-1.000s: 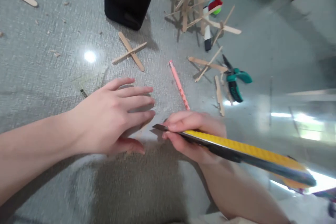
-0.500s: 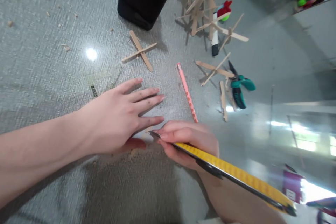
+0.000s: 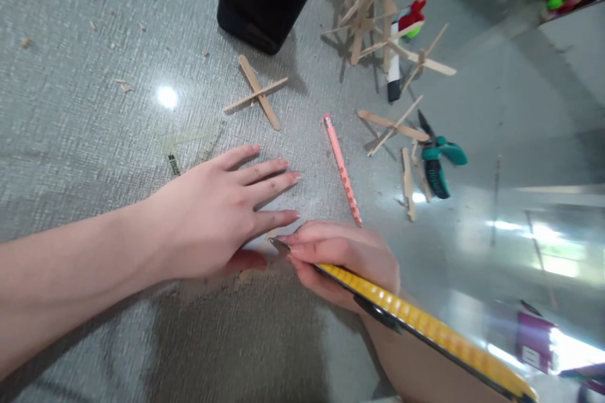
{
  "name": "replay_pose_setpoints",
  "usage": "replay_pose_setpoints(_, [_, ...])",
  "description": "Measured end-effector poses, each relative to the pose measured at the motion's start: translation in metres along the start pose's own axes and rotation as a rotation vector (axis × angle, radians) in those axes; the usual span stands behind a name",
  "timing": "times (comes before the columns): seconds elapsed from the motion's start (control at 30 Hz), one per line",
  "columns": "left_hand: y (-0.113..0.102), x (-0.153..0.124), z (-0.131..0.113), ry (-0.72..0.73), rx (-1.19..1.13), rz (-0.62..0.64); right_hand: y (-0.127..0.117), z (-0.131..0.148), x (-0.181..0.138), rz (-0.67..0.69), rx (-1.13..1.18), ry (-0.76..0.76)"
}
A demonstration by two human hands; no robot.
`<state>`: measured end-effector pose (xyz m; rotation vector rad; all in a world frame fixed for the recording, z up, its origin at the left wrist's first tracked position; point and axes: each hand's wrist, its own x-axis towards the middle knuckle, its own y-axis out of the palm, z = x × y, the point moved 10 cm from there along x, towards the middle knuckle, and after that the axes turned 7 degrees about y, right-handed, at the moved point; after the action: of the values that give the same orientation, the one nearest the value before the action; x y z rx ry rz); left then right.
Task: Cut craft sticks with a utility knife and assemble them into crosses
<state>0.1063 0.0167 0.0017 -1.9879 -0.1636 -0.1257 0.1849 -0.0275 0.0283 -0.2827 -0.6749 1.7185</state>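
My left hand [image 3: 227,211] lies flat on the grey table with its fingers spread. In my right hand [image 3: 347,258] is a yellow utility knife [image 3: 425,321], gripped near its blade like a pen. The blade's tip points left and meets a small pale wooden piece [image 3: 271,235] beside my left thumb; most of that piece is hidden under my hand. Under the left wrist's far side a clear ruler [image 3: 184,138] partly shows. A pink pencil [image 3: 341,167] rests just beyond my right hand.
Two crossed craft sticks [image 3: 258,93] lie ahead, near a black container [image 3: 271,0]. Farther right are a pile of joined sticks [image 3: 366,6], a white marker [image 3: 394,69], another stick cross [image 3: 394,126] and teal-handled pliers [image 3: 437,157]. Wood scraps [image 3: 125,86] dot the left side.
The whole view has shifted slightly, so things sit a little farther right. Both hands keep nearly the same pose, and the knife remains in my right hand.
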Motion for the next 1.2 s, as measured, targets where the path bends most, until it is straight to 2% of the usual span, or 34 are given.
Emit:
replay_pose_setpoints(0.4, [0.001,0.0,0.0,0.001,-0.011,-0.003,0.001,-0.001,-0.003,0.045,-0.021,0.031])
replay_pose_setpoints(0.63, [0.001,0.0,0.0,-0.007,-0.024,0.0,0.002,0.008,0.004,0.042,-0.104,-0.025])
replay_pose_setpoints(0.9, [0.0,0.001,-0.001,-0.039,-0.053,-0.009,0.005,0.011,0.007,0.092,-0.097,-0.018])
replay_pose_setpoints(1.2, [-0.001,0.002,-0.001,-0.059,-0.055,-0.012,0.005,0.006,0.002,0.066,-0.049,-0.012])
